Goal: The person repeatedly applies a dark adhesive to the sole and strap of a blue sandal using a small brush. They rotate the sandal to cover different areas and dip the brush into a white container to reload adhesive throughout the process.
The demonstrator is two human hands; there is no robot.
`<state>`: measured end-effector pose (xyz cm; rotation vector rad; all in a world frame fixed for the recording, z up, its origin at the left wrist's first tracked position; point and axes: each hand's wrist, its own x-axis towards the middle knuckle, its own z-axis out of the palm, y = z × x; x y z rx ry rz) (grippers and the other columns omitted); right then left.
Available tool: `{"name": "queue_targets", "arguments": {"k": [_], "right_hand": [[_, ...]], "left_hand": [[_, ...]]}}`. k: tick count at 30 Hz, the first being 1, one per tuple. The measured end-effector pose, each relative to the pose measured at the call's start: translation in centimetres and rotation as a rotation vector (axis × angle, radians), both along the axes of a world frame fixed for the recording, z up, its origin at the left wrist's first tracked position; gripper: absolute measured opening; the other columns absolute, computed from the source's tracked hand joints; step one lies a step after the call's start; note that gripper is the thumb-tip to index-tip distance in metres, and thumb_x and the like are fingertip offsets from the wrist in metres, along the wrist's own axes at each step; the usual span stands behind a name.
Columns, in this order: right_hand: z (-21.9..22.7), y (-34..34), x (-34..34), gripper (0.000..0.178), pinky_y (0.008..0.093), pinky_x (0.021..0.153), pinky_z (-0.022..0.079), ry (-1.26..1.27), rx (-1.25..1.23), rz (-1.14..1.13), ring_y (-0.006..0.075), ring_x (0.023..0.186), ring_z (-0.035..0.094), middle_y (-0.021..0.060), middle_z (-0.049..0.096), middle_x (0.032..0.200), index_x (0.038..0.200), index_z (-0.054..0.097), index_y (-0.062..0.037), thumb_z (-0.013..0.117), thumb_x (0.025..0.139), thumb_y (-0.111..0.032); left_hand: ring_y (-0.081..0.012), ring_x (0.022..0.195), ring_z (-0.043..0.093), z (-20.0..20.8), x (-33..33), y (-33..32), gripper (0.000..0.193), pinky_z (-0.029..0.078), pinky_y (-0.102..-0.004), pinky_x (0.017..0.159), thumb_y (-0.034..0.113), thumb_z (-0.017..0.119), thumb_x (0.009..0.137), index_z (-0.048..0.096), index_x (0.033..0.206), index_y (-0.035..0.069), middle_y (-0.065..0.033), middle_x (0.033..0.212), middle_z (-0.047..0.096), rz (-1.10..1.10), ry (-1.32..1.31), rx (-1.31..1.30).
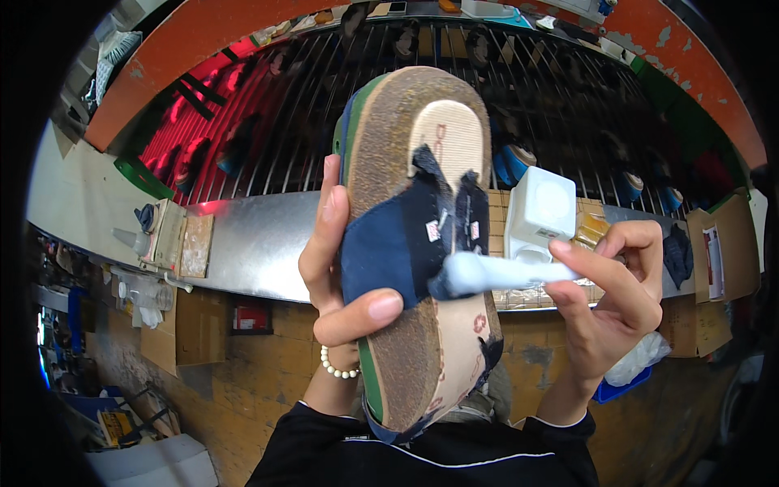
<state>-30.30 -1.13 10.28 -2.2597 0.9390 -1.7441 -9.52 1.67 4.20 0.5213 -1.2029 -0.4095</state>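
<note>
One unfinished sandal (398,353) with a navy strap (375,252) is held up in front of the metal desk (251,243), its left side clasped between the thumb and fingers of the left grip (329,304). On the sandal's right, the right grip (621,296) pinches a blurred white-handled applicator (503,273), its dark tip at the strap's edge. Beyond the sandal, a white container (545,204) stands to its right and metal bars (312,105) run behind.

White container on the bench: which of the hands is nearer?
Right. The right hand, holding the pale tool, is below and right of the container in the picture; the left hand, gripping the shoe, is farther off to its left.
</note>
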Motion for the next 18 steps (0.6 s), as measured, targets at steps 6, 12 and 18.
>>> {"name": "queue_targets", "arguments": {"k": [6, 12, 18], "right_hand": [[1.1, 0.4, 0.6, 0.037, 0.0259, 0.067, 0.032, 0.052, -0.064, -0.108, 0.0143, 0.079, 0.042, 0.0028, 0.042, 0.086, 0.093, 0.077, -0.0050, 0.083, 0.067, -0.031], [1.9, 0.1, 0.2, 0.038, 0.0259, 0.067, 0.033, 0.122, -0.160, -0.183, 0.0147, 0.079, 0.042, 0.0029, 0.043, 0.087, 0.093, 0.077, -0.0051, 0.083, 0.065, -0.031], [2.4, 0.0, 0.0, 0.040, 0.0270, 0.066, 0.036, 0.173, -0.284, -0.236, 0.0153, 0.079, 0.043, 0.0026, 0.043, 0.086, 0.093, 0.077, -0.0055, 0.082, 0.065, -0.033]], "left_hand": [[-0.0414, 0.140, 0.030, 1.0, -0.2, 2.0, 0.081, 0.032, -0.0520, 0.113, 0.014, 0.065, 0.067, 0.036, 0.143, 0.009, -0.0219, 0.157, 0.010, -0.283, 0.182, 0.180], [-0.0476, 0.132, 0.037, 0.8, -0.7, 2.7, 0.088, 0.037, -0.0597, 0.106, 0.021, 0.061, 0.069, 0.026, 0.149, 0.017, -0.0297, 0.150, 0.020, -0.115, 0.113, 0.244], [-0.0471, 0.131, 0.038, 0.9, -0.7, 2.9, 0.082, 0.038, -0.0583, 0.106, 0.020, 0.061, 0.070, 0.028, 0.145, 0.017, -0.0297, 0.149, 0.022, -0.110, 0.107, 0.251]]}}
